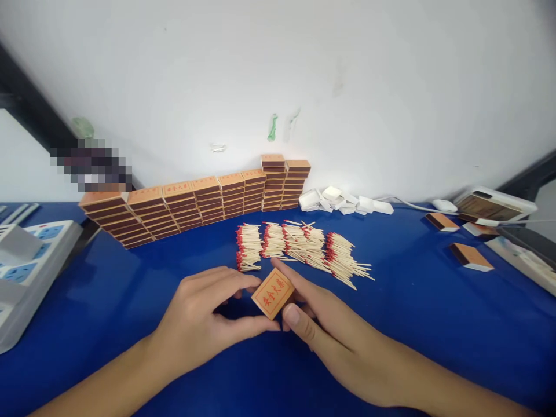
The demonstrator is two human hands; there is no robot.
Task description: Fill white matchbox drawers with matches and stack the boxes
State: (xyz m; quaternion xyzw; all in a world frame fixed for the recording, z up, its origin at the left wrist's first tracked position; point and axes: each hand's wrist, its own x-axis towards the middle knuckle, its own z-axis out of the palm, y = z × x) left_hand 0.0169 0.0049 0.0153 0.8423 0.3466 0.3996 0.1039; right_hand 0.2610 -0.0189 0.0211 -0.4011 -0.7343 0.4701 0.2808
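Observation:
An orange matchbox [273, 292] with red characters on its face is held just above the blue table [412, 307], near the front middle. My right hand [321, 315] grips it from the right, thumb on the near corner and a finger on the far edge. My left hand [204, 310] closes on its left end with thumb and fingertips. Behind the box lie rows of red-tipped matches [299, 246].
A long wall of stacked orange matchboxes [195, 200] runs along the back, taller at its right end. White inner trays [343, 201] lie beside it. Loose matchboxes [471, 256], a phone [495, 205] and an earbud case [445, 205] sit right; a power strip [26, 272] sits left.

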